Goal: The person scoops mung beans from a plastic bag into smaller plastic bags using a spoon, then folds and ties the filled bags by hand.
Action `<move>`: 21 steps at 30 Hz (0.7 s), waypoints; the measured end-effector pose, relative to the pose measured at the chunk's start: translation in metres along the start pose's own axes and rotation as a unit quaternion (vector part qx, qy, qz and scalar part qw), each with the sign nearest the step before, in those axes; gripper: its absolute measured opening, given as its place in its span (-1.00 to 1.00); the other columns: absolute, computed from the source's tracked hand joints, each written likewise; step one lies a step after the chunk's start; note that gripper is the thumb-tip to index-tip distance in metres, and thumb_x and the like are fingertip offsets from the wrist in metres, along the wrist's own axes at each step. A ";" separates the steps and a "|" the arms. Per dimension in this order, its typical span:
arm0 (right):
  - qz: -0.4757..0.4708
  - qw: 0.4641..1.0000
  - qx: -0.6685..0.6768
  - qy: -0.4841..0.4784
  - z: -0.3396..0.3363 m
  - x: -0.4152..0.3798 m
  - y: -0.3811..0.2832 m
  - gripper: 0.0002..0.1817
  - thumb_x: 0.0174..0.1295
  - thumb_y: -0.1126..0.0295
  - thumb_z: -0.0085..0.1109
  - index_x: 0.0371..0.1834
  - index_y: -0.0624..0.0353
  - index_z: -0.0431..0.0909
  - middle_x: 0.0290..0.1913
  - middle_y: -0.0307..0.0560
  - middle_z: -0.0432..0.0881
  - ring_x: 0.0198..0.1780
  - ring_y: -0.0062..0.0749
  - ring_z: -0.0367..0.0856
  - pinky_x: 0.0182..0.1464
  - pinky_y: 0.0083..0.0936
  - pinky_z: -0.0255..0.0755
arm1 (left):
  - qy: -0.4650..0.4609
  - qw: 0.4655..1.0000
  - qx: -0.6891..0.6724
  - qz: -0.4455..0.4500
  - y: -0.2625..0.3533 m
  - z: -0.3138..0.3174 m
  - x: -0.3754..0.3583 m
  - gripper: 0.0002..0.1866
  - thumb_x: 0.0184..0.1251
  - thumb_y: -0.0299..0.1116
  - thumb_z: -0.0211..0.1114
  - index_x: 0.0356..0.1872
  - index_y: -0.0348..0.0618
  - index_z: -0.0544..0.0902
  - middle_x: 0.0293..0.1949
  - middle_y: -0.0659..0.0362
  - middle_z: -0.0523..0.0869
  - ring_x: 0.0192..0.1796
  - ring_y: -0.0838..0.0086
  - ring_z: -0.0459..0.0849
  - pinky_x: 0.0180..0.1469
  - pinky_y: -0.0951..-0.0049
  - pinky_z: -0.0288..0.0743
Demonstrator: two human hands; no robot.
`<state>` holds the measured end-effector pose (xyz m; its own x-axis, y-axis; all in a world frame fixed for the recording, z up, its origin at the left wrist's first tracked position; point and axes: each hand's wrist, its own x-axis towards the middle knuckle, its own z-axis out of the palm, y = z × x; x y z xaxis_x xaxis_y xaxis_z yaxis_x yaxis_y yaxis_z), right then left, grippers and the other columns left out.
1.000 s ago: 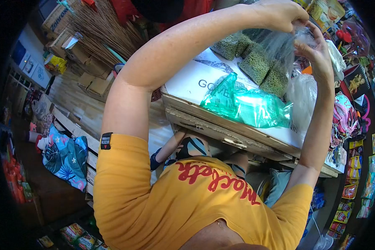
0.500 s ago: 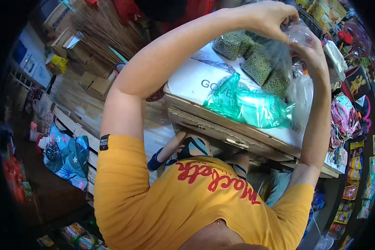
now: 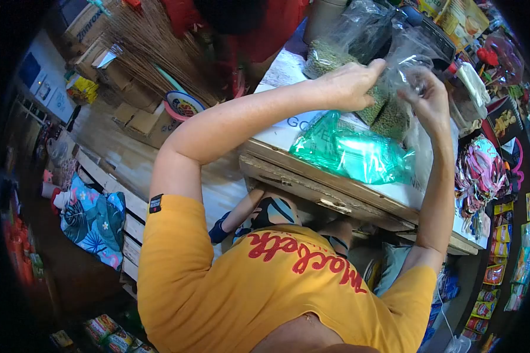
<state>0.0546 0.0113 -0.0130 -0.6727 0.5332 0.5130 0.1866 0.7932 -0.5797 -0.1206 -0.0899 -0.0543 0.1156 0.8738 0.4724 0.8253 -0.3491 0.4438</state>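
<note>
The bare left hand (image 3: 356, 87) and bare right hand (image 3: 430, 101) are apart, with a clear plastic bag of small green beans (image 3: 391, 121) between them, its filled end toward the body and its long axis running away. The right hand, blurred, is nearer the loose top; whether either hand grips it, I cannot tell. A shiny translucent green plastic bag (image 3: 359, 154) lies nearer the body.

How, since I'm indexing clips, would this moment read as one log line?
left hand: in front of green-bean bags, grip unclear | right hand, blurred: at clear plastic | green plastic: on table
</note>
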 end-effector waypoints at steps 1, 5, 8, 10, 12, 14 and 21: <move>-0.031 0.999 -0.010 0.001 0.001 0.006 0.007 -0.69 -0.07 0.68 0.20 -0.19 0.26 0.51 -0.36 -0.29 0.58 -0.34 -0.66 0.50 -0.27 -0.69 0.38 | -0.002 1.000 0.000 -0.006 0.000 0.001 -0.002 -0.31 0.04 -0.32 0.31 0.15 -0.41 0.18 -0.15 -0.35 0.54 -0.01 -0.17 0.51 0.02 0.06 0.39; -0.049 0.995 -0.008 -0.088 0.028 0.011 0.004 -0.71 -0.13 0.59 0.22 -0.24 0.27 0.52 -0.41 -0.10 0.62 -0.40 -0.49 0.55 -0.29 -0.54 0.40 | 0.007 1.000 -0.013 0.005 -0.005 0.004 -0.005 -0.37 0.06 -0.33 0.30 0.10 -0.41 0.23 -0.15 -0.31 0.55 0.01 -0.15 0.49 0.03 0.06 0.37; -0.016 0.984 -0.150 -0.097 0.028 0.021 0.001 -0.73 -0.14 0.53 0.11 -0.28 0.29 0.53 -0.44 0.22 0.55 -0.34 -0.06 0.60 -0.28 -0.37 0.40 | 0.037 0.999 0.012 0.033 -0.009 0.001 -0.012 -0.44 0.03 -0.34 0.31 0.04 -0.35 0.30 -0.16 -0.21 0.55 0.00 -0.08 0.50 0.02 0.09 0.38; -0.049 0.982 -0.167 -0.068 0.027 0.028 -0.024 -0.72 -0.14 0.54 0.08 -0.27 0.27 0.55 -0.43 0.19 0.57 -0.34 -0.06 0.61 -0.27 -0.36 0.41 | 0.065 0.996 0.050 0.034 -0.011 -0.004 -0.022 -0.49 0.00 -0.34 0.33 -0.02 -0.29 0.37 -0.19 -0.14 0.56 -0.03 -0.02 0.51 -0.01 0.12 0.39; -0.084 0.980 -0.168 -0.067 0.031 0.031 -0.029 -0.72 -0.13 0.54 0.06 -0.27 0.26 0.56 -0.44 0.17 0.58 -0.35 -0.06 0.61 -0.27 -0.36 0.42 | 0.091 0.991 0.097 0.018 -0.012 -0.011 -0.031 -0.56 -0.02 -0.34 0.35 -0.10 -0.23 0.43 -0.22 -0.08 0.55 -0.06 0.04 0.52 -0.03 0.15 0.40; -0.123 0.976 -0.156 -0.094 0.041 0.038 -0.019 -0.73 -0.13 0.54 0.06 -0.28 0.26 0.56 -0.44 0.14 0.59 -0.37 -0.05 0.60 -0.27 -0.39 0.43 | 0.136 0.984 0.114 -0.011 -0.018 -0.019 -0.038 -0.63 -0.04 -0.34 0.36 -0.20 -0.18 0.46 -0.22 -0.02 0.52 -0.09 0.08 0.52 -0.05 0.17 0.39; -0.100 0.994 0.018 -0.040 0.020 0.057 0.000 -0.85 0.12 0.46 0.17 -0.31 0.33 0.54 -0.42 -0.22 0.60 -0.38 -0.64 0.49 -0.29 -0.62 0.37 | 0.215 0.965 0.081 -0.126 -0.059 -0.032 -0.025 0.19 -0.49 0.06 0.59 0.23 -0.41 0.20 0.11 -0.26 0.39 0.19 0.00 0.39 0.25 0.26 0.26</move>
<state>0.0018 0.0355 0.0040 -0.7488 0.3396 0.5692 0.0192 0.8695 -0.4936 -0.1904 -0.1020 -0.0678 -0.3116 0.6898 0.6535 0.8770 -0.0558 0.4772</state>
